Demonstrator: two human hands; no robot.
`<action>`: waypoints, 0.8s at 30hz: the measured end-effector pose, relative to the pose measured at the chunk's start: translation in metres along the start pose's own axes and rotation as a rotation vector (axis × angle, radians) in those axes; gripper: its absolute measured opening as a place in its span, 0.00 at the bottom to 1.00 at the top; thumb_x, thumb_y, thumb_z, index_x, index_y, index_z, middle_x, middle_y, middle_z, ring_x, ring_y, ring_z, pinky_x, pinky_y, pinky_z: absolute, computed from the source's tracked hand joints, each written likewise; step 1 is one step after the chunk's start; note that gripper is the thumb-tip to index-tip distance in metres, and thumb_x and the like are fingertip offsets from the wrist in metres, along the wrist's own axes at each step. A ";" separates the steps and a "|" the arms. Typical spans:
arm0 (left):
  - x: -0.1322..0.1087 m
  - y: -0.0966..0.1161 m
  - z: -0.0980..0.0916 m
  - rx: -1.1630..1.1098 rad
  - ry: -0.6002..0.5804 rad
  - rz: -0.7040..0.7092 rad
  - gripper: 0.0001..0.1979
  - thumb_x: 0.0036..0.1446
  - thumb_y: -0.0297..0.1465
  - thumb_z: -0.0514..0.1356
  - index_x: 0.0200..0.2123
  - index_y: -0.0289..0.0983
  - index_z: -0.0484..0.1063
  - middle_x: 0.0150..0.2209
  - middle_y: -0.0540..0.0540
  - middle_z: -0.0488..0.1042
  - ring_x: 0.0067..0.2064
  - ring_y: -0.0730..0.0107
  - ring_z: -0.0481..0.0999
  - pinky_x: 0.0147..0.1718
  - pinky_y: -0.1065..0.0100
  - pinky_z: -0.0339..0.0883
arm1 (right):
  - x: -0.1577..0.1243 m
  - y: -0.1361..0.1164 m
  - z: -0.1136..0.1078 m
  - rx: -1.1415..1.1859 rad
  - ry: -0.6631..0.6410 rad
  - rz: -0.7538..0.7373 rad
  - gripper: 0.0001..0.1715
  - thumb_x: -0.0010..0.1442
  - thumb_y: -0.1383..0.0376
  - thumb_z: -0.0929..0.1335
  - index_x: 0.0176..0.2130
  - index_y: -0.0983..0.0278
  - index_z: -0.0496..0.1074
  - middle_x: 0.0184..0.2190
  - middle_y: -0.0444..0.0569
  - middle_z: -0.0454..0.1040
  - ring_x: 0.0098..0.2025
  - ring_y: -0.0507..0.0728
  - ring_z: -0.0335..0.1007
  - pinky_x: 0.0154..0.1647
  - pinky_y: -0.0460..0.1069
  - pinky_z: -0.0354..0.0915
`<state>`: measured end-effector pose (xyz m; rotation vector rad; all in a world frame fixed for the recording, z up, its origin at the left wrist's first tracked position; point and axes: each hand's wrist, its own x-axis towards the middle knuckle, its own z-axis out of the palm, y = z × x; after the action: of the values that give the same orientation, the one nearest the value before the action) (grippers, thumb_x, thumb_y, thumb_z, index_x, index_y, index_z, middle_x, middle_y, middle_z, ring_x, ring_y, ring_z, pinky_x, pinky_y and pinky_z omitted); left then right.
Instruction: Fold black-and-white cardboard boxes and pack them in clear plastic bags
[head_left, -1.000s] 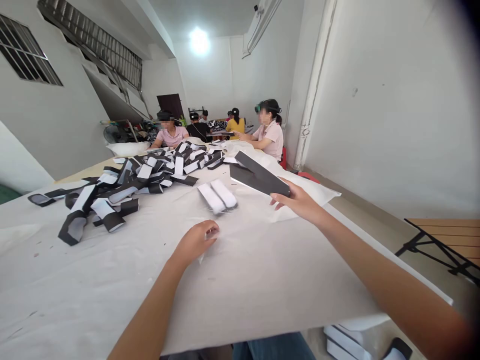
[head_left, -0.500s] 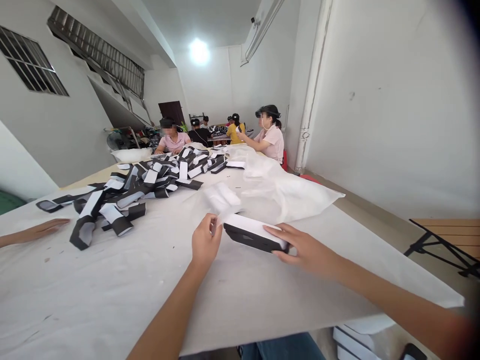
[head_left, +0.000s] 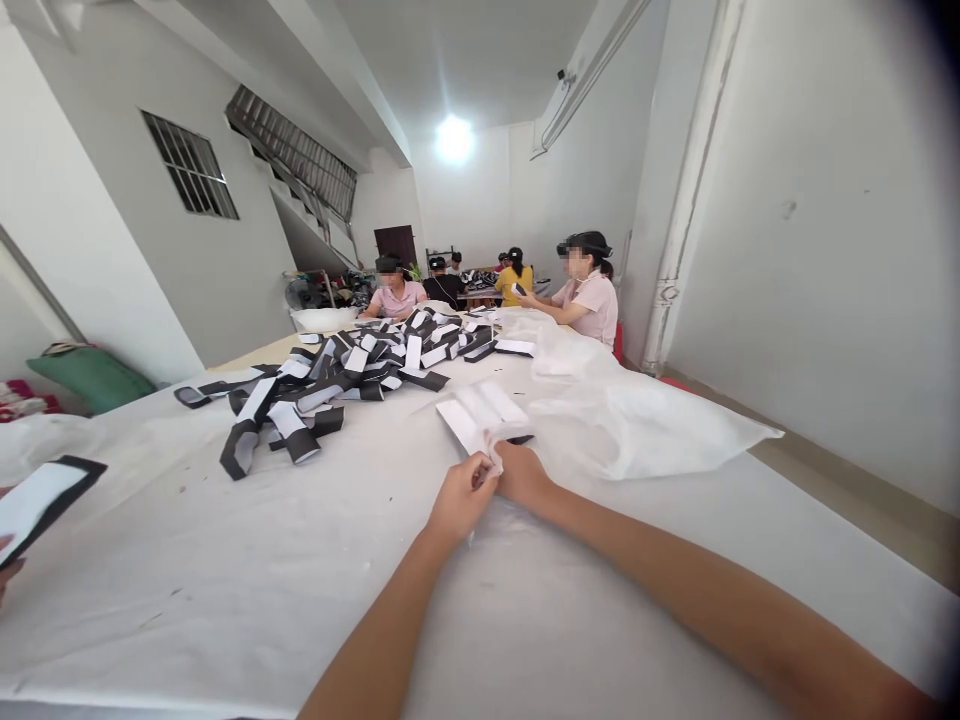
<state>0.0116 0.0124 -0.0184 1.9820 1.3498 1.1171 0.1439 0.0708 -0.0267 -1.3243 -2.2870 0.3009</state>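
A clear plastic bag (head_left: 491, 458) lies on the white-covered table with white-topped boxes (head_left: 480, 405) side by side inside it. My left hand (head_left: 463, 495) is closed in a pinch on the near edge of the bag's mouth. Close against it, my right hand (head_left: 523, 475) reaches into the mouth, closed around a black-and-white box (head_left: 519, 439). Only a dark end of that box shows past the knuckles. Plastic and the wrist partly hide the right fingers.
A heap of black-and-white boxes (head_left: 360, 365) lies ahead to the left. Crumpled translucent plastic (head_left: 660, 425) spreads to the right. At the left edge, another person's hand (head_left: 9, 575) holds a black-and-white box (head_left: 49, 500). People (head_left: 589, 290) sit farther back.
My right hand has moved left with the box, to the bag's mouth beside my left hand. The view has swung left. The person at left now holds a box.
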 end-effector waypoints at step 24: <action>0.013 -0.004 -0.035 0.163 0.002 0.014 0.16 0.63 0.38 0.48 0.42 0.42 0.73 0.46 0.45 0.75 0.43 0.62 0.73 0.40 0.66 0.66 | 0.002 0.023 0.018 0.039 -0.053 -0.177 0.15 0.61 0.69 0.62 0.46 0.64 0.72 0.43 0.53 0.75 0.45 0.61 0.70 0.46 0.52 0.64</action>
<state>-0.0178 0.0241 0.0023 2.1076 1.4721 1.0452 0.1517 0.0853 -0.0508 -1.0979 -2.4108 0.3219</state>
